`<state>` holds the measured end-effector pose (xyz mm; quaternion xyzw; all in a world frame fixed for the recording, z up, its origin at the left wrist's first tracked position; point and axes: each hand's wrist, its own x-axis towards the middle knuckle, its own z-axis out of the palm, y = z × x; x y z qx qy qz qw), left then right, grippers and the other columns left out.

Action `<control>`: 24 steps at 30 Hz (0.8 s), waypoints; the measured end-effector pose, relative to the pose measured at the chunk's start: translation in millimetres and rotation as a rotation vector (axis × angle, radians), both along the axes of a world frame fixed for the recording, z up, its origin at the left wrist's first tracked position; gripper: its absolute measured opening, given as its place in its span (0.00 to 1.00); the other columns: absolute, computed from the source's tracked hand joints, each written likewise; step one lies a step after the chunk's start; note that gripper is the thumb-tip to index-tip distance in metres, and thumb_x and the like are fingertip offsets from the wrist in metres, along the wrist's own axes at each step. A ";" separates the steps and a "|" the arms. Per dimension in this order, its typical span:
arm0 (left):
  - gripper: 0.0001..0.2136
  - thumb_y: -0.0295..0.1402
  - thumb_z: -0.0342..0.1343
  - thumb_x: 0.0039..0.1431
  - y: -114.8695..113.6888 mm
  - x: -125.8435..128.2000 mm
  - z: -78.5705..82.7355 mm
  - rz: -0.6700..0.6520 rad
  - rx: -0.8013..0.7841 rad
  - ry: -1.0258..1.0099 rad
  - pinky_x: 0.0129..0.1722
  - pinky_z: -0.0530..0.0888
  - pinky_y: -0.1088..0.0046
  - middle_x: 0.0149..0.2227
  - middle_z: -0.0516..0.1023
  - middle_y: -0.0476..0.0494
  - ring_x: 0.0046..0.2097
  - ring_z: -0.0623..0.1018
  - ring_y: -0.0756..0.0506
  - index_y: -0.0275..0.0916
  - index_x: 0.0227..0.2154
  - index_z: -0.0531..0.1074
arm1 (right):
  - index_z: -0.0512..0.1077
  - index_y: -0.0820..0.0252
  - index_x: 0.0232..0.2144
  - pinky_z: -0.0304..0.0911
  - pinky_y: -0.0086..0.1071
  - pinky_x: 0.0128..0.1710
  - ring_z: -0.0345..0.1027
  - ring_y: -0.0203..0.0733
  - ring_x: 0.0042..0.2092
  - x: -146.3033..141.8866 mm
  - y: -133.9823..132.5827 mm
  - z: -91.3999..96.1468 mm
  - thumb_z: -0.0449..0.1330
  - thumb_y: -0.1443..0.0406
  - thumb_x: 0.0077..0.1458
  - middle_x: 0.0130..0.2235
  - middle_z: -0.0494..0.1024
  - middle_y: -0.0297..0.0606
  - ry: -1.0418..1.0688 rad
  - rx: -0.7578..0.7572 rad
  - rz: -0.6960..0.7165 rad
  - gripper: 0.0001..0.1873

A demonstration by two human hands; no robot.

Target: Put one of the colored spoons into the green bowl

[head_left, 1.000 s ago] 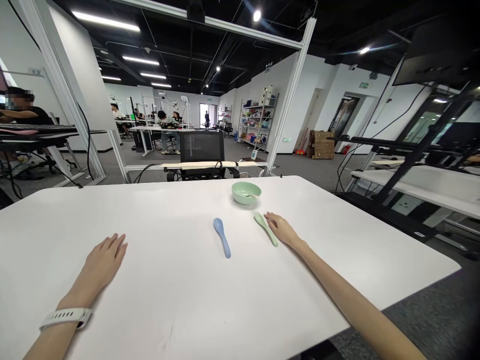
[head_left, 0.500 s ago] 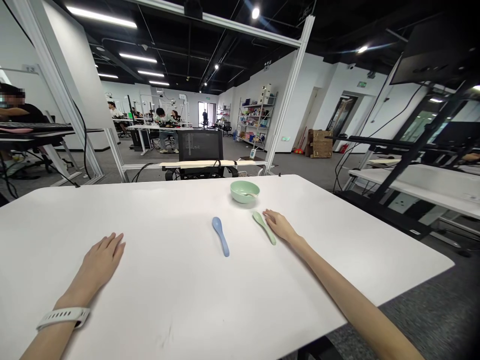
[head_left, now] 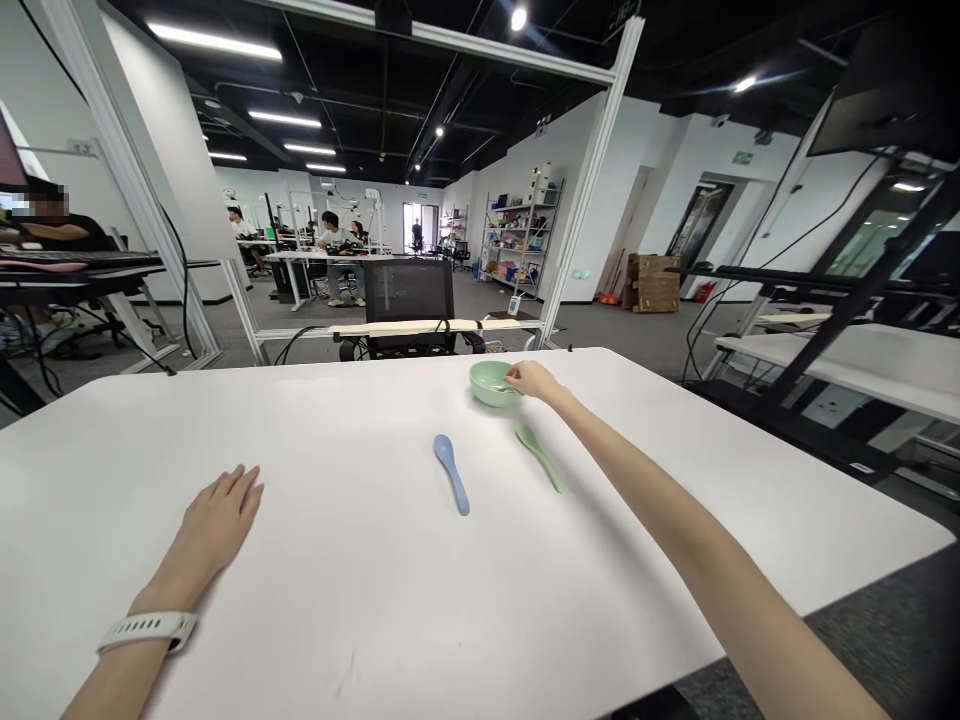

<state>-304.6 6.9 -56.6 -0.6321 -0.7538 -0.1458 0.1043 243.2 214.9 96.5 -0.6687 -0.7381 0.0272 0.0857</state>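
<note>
My right hand (head_left: 531,381) is stretched far forward to the right rim of a pale green bowl (head_left: 489,383), with its fingers bent together at the rim. Whether they pinch the rim or the small pale spoon lying inside is not clear. A green spoon (head_left: 540,456) lies on the white table (head_left: 360,600) just below my right forearm, and a blue spoon (head_left: 451,473) lies to its left. My left hand (head_left: 217,520) rests flat on the table at the near left, fingers stretched out, with a white watch band (head_left: 146,630) on the wrist.
A black office chair (head_left: 409,300) stands behind the table's far edge. White frame posts (head_left: 592,180) rise at the far corners. A dark monitor stand and another white desk (head_left: 840,370) are on the right. People sit at desks (head_left: 330,245) in the background.
My right hand has left its place beside the green spoon and moved forward to the bowl's rim. The left hand, both spoons and the bowl stay where they were.
</note>
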 end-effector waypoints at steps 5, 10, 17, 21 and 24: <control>0.36 0.46 0.33 0.66 -4.5 3.7 3.9 -0.026 0.008 0.010 0.69 0.68 0.47 0.67 0.74 0.23 0.68 0.73 0.29 0.25 0.63 0.72 | 0.85 0.65 0.48 0.67 0.32 0.45 0.80 0.51 0.48 -15.2 10.4 -1.8 0.67 0.63 0.63 0.45 0.86 0.51 -0.043 -0.073 -0.036 0.14; 0.35 0.45 0.34 0.66 -6.3 8.3 6.6 -0.007 0.001 0.001 0.69 0.68 0.45 0.67 0.74 0.24 0.68 0.72 0.28 0.27 0.63 0.72 | 0.78 0.67 0.57 0.66 0.34 0.54 0.76 0.54 0.56 -17.0 5.6 -1.9 0.61 0.67 0.67 0.55 0.82 0.56 -0.024 -0.001 -0.039 0.18; 0.36 0.46 0.31 0.67 -10.2 12.6 16.2 -0.005 -0.020 0.008 0.69 0.68 0.48 0.67 0.74 0.27 0.68 0.72 0.30 0.29 0.64 0.71 | 0.68 0.71 0.54 0.67 0.40 0.47 0.76 0.57 0.48 21.2 -43.0 -22.5 0.43 0.66 0.74 0.53 0.75 0.66 0.140 0.221 -0.095 0.18; 0.33 0.44 0.34 0.65 -12.7 30.9 34.4 -0.083 0.057 -0.024 0.67 0.70 0.48 0.67 0.75 0.28 0.67 0.73 0.30 0.32 0.63 0.71 | 0.67 0.60 0.46 0.66 0.38 0.41 0.75 0.53 0.43 40.8 -89.1 -65.9 0.50 0.60 0.72 0.45 0.77 0.54 0.246 0.207 -0.111 0.10; 0.31 0.46 0.37 0.65 -14.5 66.8 54.6 -0.149 0.071 -0.146 0.63 0.72 0.51 0.60 0.81 0.29 0.62 0.77 0.32 0.36 0.58 0.75 | 0.65 0.57 0.42 0.65 0.36 0.36 0.75 0.51 0.39 41.9 -119.3 -91.1 0.58 0.57 0.67 0.43 0.78 0.51 0.273 0.138 -0.147 0.10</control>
